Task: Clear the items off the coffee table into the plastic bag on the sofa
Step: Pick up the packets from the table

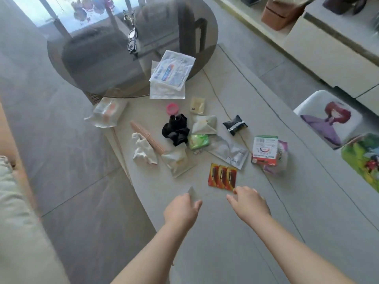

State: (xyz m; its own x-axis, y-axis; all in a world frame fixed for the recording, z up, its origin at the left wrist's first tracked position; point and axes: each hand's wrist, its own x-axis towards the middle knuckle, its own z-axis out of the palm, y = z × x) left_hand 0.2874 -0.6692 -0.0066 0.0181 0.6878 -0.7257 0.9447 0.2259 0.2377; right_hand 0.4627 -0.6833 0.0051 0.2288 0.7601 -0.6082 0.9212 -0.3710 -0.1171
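Observation:
The pale coffee table (235, 232) carries several scattered items: a red battery pack (222, 177), a silver sachet (229, 152), a black scrunchie (176, 130), a green packet (199, 141), crumpled white tissue (143, 149), a pink ribbed stick (148, 137), a red-and-white box (264, 150) and white wrappers (171, 73). My left hand (181, 208) pinches a small clear scrap (193, 193) just above the table's near part. My right hand (249, 201) reaches forward, its fingertips touching the battery pack's near edge. The plastic bag is out of view.
A round smoked-glass table (102, 58) with glasses (132, 41) overlaps the far end. Sofa cushions (12, 201) lie at the left edge. Printed stools (330, 117) stand to the right, with a low cabinet (328, 54) behind. Grey tiled floor lies between sofa and table.

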